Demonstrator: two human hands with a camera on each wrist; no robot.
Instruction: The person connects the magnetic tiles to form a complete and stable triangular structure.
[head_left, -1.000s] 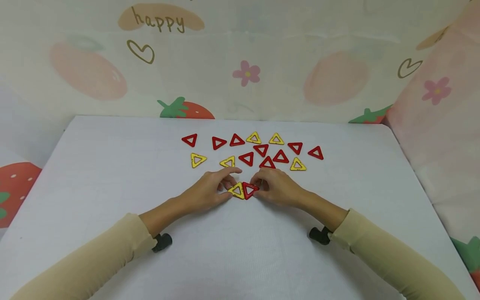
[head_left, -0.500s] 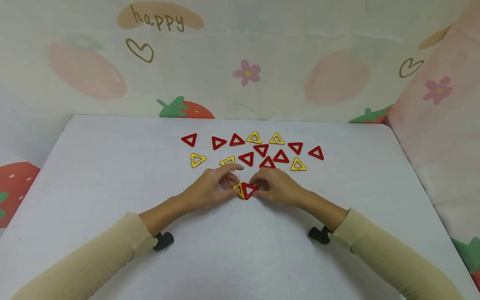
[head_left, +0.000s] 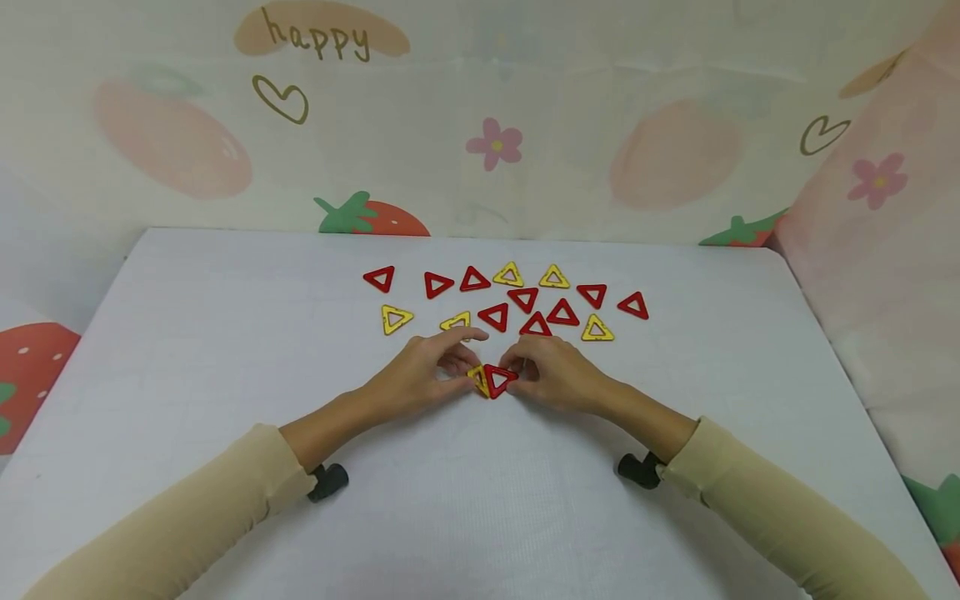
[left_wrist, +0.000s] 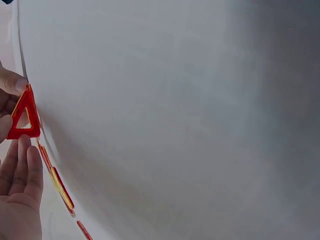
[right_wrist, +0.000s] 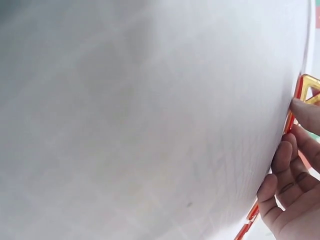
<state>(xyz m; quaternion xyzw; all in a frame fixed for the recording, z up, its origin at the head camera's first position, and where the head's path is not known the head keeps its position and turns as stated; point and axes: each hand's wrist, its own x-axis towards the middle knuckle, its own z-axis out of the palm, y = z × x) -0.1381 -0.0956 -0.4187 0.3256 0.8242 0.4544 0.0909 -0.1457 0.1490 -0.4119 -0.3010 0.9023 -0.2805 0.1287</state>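
In the head view, my left hand [head_left: 420, 375] pinches a yellow triangular magnetic tile [head_left: 477, 381], which tilts up from the table. Edge to edge with it lies a red triangular magnetic tile [head_left: 499, 381], held by the thumb and fingers of my right hand [head_left: 558, 372]. The left wrist view shows the red tile [left_wrist: 22, 131] from low down, between fingertips; most of the yellow one is hidden behind it. From the right wrist, the yellow tile [right_wrist: 306, 85] appears raised next to the red tile's edge [right_wrist: 298, 87].
Beyond the hands, several loose triangular tiles lie flat, among them a red tile [head_left: 492, 317] and a yellow tile [head_left: 597, 328]. One yellow tile [head_left: 455, 323] is partly covered by my left fingers. A printed cloth [head_left: 562, 125] rises behind the white table [head_left: 225, 333].
The yellow tile, flat beside the red one a second ago, has been tilted up along their shared edge as my left hand shifted slightly right. My right hand stays in place.
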